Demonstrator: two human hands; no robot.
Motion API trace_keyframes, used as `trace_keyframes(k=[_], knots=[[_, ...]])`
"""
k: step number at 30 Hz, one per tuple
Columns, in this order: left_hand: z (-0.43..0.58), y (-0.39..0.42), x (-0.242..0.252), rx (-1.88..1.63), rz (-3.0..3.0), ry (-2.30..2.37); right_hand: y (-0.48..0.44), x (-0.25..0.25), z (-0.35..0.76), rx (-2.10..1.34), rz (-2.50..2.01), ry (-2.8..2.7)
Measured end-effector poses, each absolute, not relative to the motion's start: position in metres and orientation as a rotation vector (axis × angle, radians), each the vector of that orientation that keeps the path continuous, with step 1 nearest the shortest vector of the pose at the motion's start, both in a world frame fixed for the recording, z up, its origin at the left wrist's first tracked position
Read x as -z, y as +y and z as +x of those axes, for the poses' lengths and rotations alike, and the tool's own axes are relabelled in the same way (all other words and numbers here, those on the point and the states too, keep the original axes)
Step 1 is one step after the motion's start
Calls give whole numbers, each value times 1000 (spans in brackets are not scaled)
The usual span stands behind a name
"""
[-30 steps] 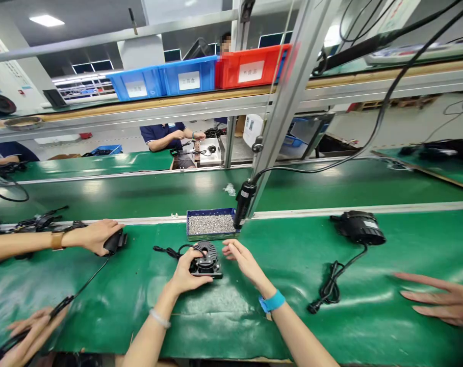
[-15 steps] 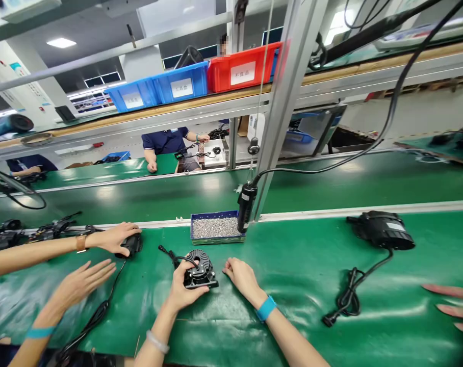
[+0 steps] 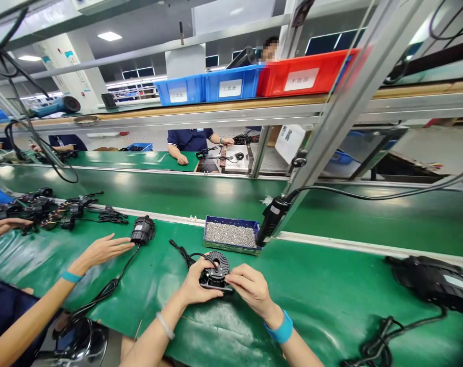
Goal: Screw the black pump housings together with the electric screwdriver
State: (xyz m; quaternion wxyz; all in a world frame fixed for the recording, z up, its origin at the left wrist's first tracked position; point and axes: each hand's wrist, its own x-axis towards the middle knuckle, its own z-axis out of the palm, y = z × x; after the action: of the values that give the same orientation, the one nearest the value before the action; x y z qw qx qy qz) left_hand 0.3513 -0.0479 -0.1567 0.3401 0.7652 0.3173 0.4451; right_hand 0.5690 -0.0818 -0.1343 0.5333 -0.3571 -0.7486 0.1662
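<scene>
Between the front and back edges of the shiny green counter (image 3: 331, 285), the left hand (image 3: 192, 286) grips a round, ridged, hard black part (image 3: 222, 264) that might slip if the right hand (image 3: 253, 289), fingertips pinched, bumps it.

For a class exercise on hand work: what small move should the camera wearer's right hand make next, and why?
Probably a gentle inward press by the right hand: its pinched fingers are at the right edge of the black part, which the left hand grips.
</scene>
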Motion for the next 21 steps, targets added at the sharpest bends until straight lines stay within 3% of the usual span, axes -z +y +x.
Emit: trace_keyframes(k=[13, 21], knots=[[354, -51, 154, -1214, 2024, 813, -86, 180, 586, -239, -742, -2115], [353, -51, 157, -1201, 2034, 811, -82, 175, 585, -274, -741, -1925]])
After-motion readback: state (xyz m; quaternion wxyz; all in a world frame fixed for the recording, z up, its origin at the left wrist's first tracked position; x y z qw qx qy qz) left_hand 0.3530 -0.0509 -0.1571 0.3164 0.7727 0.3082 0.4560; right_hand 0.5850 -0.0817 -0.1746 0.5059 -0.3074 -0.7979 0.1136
